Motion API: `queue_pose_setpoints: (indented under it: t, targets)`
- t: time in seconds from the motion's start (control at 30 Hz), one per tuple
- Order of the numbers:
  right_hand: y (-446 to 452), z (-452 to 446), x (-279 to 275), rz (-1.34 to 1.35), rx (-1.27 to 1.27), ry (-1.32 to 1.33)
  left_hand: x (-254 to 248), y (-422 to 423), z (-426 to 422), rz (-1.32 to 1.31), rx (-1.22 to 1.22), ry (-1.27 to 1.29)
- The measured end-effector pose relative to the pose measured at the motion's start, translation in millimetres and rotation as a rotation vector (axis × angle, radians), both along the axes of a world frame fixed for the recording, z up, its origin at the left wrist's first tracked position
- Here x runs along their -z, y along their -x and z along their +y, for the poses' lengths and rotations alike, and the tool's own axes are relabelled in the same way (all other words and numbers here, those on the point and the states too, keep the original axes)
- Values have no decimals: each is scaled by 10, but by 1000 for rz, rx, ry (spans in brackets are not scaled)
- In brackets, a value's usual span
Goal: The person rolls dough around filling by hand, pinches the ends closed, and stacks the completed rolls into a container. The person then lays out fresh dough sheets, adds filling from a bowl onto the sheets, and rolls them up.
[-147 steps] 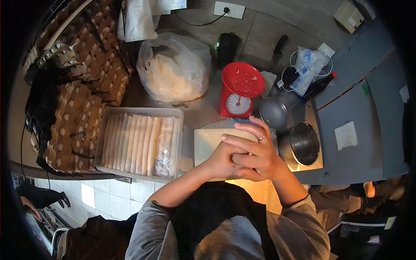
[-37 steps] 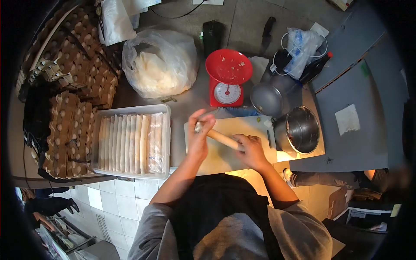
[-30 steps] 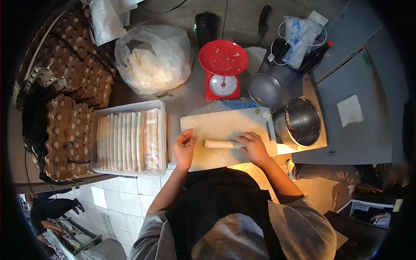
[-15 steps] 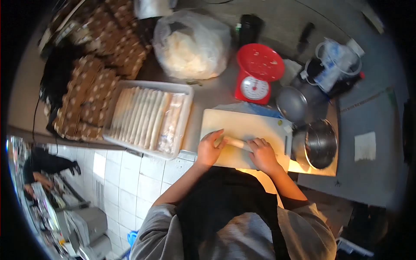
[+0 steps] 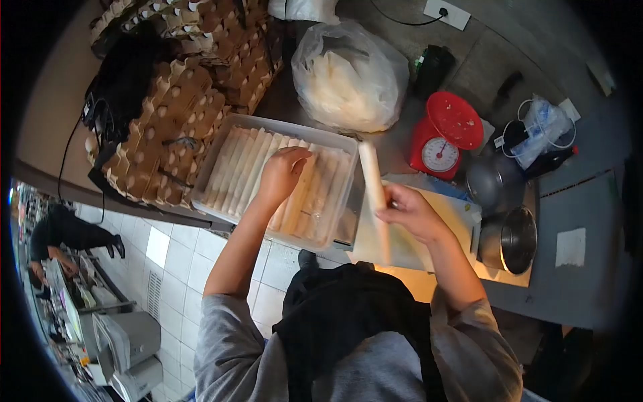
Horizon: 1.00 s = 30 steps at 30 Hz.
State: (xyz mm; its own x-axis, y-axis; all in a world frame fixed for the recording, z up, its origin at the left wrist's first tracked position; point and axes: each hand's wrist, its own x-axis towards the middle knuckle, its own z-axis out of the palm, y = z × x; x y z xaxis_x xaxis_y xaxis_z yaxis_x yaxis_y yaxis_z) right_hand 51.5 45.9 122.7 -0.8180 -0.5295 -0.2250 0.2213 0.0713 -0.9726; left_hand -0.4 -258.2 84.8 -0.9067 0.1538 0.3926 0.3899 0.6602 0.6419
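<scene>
Head view: roll [image 5: 372, 175] being held in right hand [image 5: 410, 213], left hand [image 5: 284, 171] being kept over tub [image 5: 295, 128]

The roll is being pinched between the thumb and fingers of the right hand, which are closed about its middle. It is being held lengthwise over the left side of the board [image 5: 406, 246], its far end being brought close to the tub's right rim; whether its near end is being rested on the board cannot be told. The left hand is being held palm down above the tub, its fingers bent over the row of rolls [image 5: 241, 161]; whether one of these is being gripped or touched is being hidden by the hand itself.

The rolls are being kept side by side in the tub. Beyond the board, a red scale [image 5: 432, 144] is being topped by a dish [image 5: 454, 119] with scraps in it. A metal bowl [image 5: 492, 182] is being set near the scale, and a pot [image 5: 512, 241] is being placed beside the board's right edge. Behind the tub, a clear bag [image 5: 351, 87] is being filled out by pale sheets, and egg trays [image 5: 181, 114] are being stacked to its left. Farther off, past the tiled floor [image 5: 171, 268], another person [image 5: 63, 234] is being seen beside grey bins [image 5: 134, 335].
</scene>
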Motion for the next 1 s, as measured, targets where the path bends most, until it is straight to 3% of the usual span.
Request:
queue_pose_setpoints:
  t: [0.17,0.33,0.47,0.57,0.67,1.0]
  targets:
    - [215,-1289,-34,-132,285,80,153,533,-238,-86,180,36]
    - [250,-1763,380,-199,523,-314,270,878,-274,-93,301,-25]
    - [234,-1825,853,-112,544,-485,307,957,-163,-180,426,-102]
    - [179,-1835,832,27,484,-568,358,941,-44,-228,488,-67]
    - [66,-1857,583,-15,336,-728,401,938,-4,-209,572,126]
    - [-175,-1965,448,-108,225,-822,404,910,-24,-176,558,205]
